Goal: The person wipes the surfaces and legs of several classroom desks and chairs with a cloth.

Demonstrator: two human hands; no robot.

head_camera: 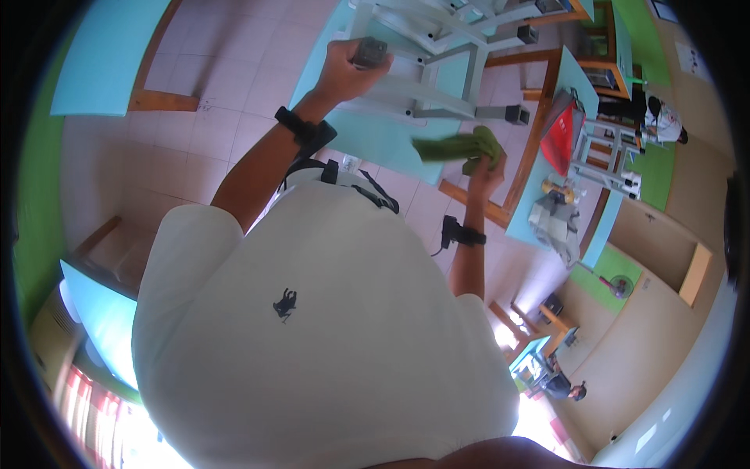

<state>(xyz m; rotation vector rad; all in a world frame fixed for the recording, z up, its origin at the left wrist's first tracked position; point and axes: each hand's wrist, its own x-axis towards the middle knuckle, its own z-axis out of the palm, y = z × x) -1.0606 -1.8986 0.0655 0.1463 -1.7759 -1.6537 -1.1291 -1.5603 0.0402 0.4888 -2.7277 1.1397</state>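
My left hand (343, 73) is wrapped around a grey metal stool leg, just below its dark foot cap (370, 53). That stool (445, 97) lies upturned on a light blue table (404, 146), its other legs sticking out towards the right. My right hand (489, 173) grips a crumpled green cloth (451, 148), which is slightly blurred and hangs out past the table's edge. The cloth appears apart from the stool. Both wrists carry black strapped devices.
Further upturned stools (486, 26) are at the far end of the table. On a neighbouring table (524, 220) lie a red bag (559, 135), a bottle (559, 190) and a grey plastic bag (554, 223). Two people are farther off at right. A fan (620, 286) stands near the wall.
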